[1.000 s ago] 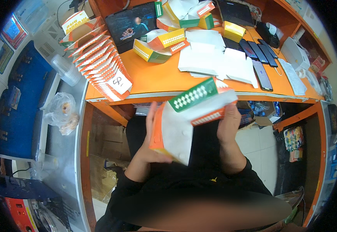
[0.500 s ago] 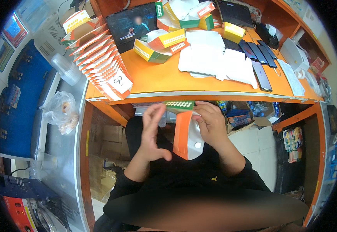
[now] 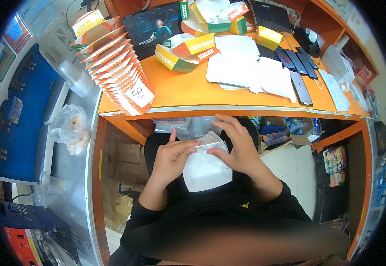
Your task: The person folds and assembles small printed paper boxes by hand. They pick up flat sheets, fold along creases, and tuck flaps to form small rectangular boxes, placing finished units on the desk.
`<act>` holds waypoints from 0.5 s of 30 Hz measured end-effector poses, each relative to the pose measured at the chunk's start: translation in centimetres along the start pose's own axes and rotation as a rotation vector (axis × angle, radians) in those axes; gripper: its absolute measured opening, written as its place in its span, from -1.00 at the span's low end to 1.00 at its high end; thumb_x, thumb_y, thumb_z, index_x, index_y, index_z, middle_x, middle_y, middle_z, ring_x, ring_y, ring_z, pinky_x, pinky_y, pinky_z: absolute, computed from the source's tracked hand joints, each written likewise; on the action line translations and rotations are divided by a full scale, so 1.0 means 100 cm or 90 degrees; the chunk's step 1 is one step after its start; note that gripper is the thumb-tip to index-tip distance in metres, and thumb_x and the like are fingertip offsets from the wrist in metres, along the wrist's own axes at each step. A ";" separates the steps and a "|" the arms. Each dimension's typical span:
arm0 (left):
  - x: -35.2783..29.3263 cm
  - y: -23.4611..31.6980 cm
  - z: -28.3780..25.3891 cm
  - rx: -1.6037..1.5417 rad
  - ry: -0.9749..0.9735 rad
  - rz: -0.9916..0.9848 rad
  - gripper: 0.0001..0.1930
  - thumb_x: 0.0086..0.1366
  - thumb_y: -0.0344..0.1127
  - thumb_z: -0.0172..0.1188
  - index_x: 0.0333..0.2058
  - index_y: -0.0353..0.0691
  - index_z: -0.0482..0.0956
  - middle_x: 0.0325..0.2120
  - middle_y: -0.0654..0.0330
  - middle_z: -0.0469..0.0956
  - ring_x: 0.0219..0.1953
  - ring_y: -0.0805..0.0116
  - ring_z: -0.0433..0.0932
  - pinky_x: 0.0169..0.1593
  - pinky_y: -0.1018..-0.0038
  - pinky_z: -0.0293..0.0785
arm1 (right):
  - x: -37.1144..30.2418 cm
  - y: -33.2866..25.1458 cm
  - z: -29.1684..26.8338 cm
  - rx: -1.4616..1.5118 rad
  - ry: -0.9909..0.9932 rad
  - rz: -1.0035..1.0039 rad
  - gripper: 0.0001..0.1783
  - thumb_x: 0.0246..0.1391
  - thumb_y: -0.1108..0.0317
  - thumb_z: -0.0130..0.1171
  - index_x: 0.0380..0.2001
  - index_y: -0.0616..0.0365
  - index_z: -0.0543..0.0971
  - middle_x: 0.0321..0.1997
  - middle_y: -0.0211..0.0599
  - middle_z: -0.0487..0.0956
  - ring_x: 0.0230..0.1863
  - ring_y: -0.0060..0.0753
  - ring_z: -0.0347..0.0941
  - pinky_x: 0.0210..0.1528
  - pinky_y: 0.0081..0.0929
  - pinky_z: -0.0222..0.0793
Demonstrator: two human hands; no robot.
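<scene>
Over my lap is a folded paper food box [image 3: 207, 170], its plain white side showing. My left hand [image 3: 170, 160] pinches the box's upper left edge between thumb and bent fingers, the index finger pointing up. At the upper right, my right hand [image 3: 237, 148] has its fingers stretched apart. Its thumb lies at the white flap, and I cannot tell whether it presses on it. On the table ahead, to the left, leans a tall nested stack of orange and white paper boxes [image 3: 119, 71]. Several made-up yellow, green and orange boxes [image 3: 186, 51] stand farther back.
White sheets [image 3: 233, 62] lie on the orange table [image 3: 170, 95], with several phones [image 3: 300, 88] to their right. Behind them are a lit screen [image 3: 153, 31] and a yellow box [image 3: 269, 37]. A plastic bag [image 3: 71, 126] and clear cups [image 3: 75, 77] sit on the left counter.
The box has turned from its orange and green side to its white side. My left hand has closed on its edge; my right hand's fingers have spread off it.
</scene>
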State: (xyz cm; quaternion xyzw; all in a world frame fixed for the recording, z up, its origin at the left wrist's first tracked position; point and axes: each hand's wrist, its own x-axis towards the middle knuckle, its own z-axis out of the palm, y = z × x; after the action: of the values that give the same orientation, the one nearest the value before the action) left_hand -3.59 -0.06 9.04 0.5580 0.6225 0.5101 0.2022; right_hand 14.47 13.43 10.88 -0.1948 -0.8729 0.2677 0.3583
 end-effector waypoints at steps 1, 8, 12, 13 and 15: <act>-0.001 0.002 -0.001 0.006 -0.008 -0.002 -0.84 0.28 -0.39 0.21 -0.19 -0.17 0.71 -0.26 0.13 0.70 -0.12 0.21 0.67 0.41 0.00 -0.09 | 0.003 -0.001 -0.003 -0.004 -0.031 -0.016 -0.74 0.02 0.26 0.32 -0.18 0.06 0.65 -0.06 -0.29 0.62 0.00 -0.16 0.51 0.02 -0.25 0.31; 0.014 0.049 -0.014 -0.096 0.231 0.327 -0.58 0.27 -0.15 0.28 -0.01 -0.32 0.59 0.14 -0.18 0.42 0.22 -0.05 0.41 0.41 0.02 -0.05 | 0.040 -0.004 -0.060 -0.072 -0.051 0.036 -0.80 0.17 0.34 0.18 -0.22 0.16 0.70 -0.25 -0.19 0.69 -0.25 -0.31 0.62 -0.20 -0.41 0.49; 0.022 0.099 -0.023 -0.521 -0.153 0.393 -0.70 0.38 -0.20 0.12 -0.08 -0.29 0.62 0.01 -0.11 0.52 0.15 -0.07 0.45 0.31 0.02 0.19 | 0.125 0.010 -0.097 -0.321 0.161 0.061 -0.70 0.22 0.13 0.13 -0.18 0.05 0.70 -0.23 -0.17 0.68 -0.18 -0.18 0.63 -0.12 -0.39 0.47; 0.028 0.110 -0.017 -0.560 -0.238 0.402 -0.70 0.42 -0.19 0.06 -0.11 -0.29 0.62 -0.04 -0.10 0.54 0.12 -0.11 0.47 0.26 -0.01 0.26 | 0.155 0.017 -0.107 -0.454 0.129 0.173 -0.62 0.23 0.05 0.10 -0.10 0.06 0.66 -0.18 -0.14 0.67 -0.10 -0.04 0.59 -0.04 -0.32 0.46; 0.033 0.131 0.004 -0.656 -0.356 0.415 -0.71 0.46 -0.20 0.00 -0.16 -0.29 0.62 -0.11 -0.07 0.57 0.05 -0.10 0.50 0.17 0.04 0.36 | 0.203 0.033 -0.107 -0.515 0.429 -0.188 -0.60 0.23 0.02 0.07 0.00 -0.02 0.61 -0.08 -0.05 0.63 0.00 0.00 0.55 0.04 -0.23 0.43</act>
State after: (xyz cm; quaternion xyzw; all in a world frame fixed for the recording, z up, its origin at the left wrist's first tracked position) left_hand 2.15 1.14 21.19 0.6607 0.0232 0.6135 0.4319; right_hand 9.24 30.33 25.83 -0.2675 -0.7612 -0.2200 0.5483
